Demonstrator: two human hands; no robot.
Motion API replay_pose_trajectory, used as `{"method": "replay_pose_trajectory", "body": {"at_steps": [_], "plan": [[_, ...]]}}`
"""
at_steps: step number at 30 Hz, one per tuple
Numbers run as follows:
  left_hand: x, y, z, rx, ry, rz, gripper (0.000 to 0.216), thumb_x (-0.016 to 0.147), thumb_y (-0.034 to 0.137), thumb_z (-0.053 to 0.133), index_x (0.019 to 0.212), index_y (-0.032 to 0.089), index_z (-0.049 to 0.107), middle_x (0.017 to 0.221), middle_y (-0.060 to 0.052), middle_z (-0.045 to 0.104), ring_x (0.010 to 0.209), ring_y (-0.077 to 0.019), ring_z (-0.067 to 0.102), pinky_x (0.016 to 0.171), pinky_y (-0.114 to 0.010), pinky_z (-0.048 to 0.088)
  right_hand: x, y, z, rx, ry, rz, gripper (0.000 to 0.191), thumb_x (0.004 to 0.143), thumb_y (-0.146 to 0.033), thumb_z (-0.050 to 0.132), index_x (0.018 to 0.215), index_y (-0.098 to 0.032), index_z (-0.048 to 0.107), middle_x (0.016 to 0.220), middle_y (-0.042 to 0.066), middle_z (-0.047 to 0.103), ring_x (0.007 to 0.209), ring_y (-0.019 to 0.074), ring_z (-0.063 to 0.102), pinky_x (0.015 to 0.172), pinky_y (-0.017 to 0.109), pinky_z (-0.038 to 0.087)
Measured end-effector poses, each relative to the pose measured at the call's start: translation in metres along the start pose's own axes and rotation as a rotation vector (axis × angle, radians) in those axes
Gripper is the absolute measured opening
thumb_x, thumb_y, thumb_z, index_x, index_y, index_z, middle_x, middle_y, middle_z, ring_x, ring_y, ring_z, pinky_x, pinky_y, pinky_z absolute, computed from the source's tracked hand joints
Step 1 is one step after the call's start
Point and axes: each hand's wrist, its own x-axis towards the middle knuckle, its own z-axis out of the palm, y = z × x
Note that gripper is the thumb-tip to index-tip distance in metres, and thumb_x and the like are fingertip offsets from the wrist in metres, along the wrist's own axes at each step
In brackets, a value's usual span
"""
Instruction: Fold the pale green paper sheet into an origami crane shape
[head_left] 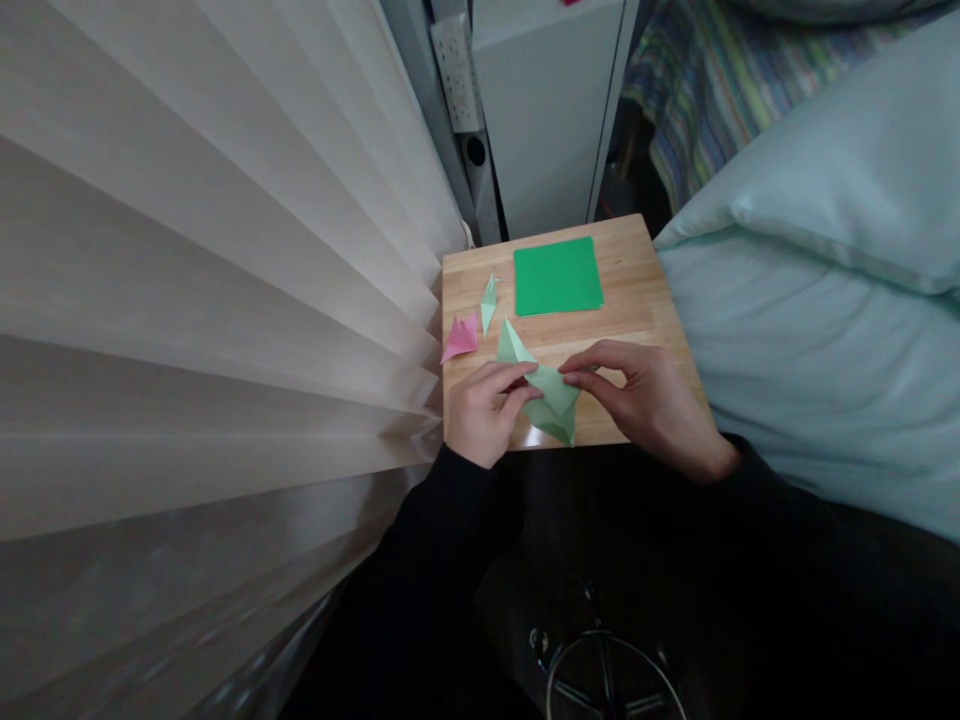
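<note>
A pale green sheet of origami paper (556,392), partly folded with pointed corners, is held just over the near part of a small wooden table (630,290). My left hand (487,402) pinches its left side between thumb and fingers. At the paper's right edge, my right hand (643,395) grips it between thumb and forefinger. One point of the paper stands out toward the far left, another hangs toward the table's near edge. Beyond my left hand lie a pink folded paper piece (460,338) and a narrow pale green folded piece (489,303).
A flat green square of paper (558,276), perhaps a stack, lies on the table's far half. Pleated curtain folds (300,300) border the left side. A white cabinet (547,120) stands behind, light green bedding (817,280) is on the right, and a wheeled metal base (607,670) is below.
</note>
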Motion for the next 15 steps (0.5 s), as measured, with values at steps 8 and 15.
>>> {"method": "replay_pose_trajectory", "body": {"at_steps": [8,15], "plan": [[0.001,-0.009,-0.007,0.041,-0.044,0.101,0.011,0.095,0.019,0.069,0.093,0.020,0.080,0.090,-0.005,0.081,0.081,-0.0172,0.076,0.075,-0.030,0.061,0.003,0.003,-0.004,-0.053,-0.028,-0.050,0.007,0.090,-0.026,0.072,0.091,-0.023,0.079,0.089,0.005,0.079,0.083,0.0234,0.072,0.079,0.038,0.054],[0.000,0.004,-0.010,0.129,-0.122,0.160,0.012,0.096,0.023,0.067,0.090,0.017,0.075,0.086,-0.006,0.075,0.078,-0.0172,0.071,0.072,-0.030,0.056,0.003,0.010,-0.003,-0.106,-0.066,-0.125,0.009,0.091,-0.022,0.069,0.085,-0.023,0.075,0.085,0.004,0.070,0.080,0.0207,0.066,0.077,0.037,0.052]]}}
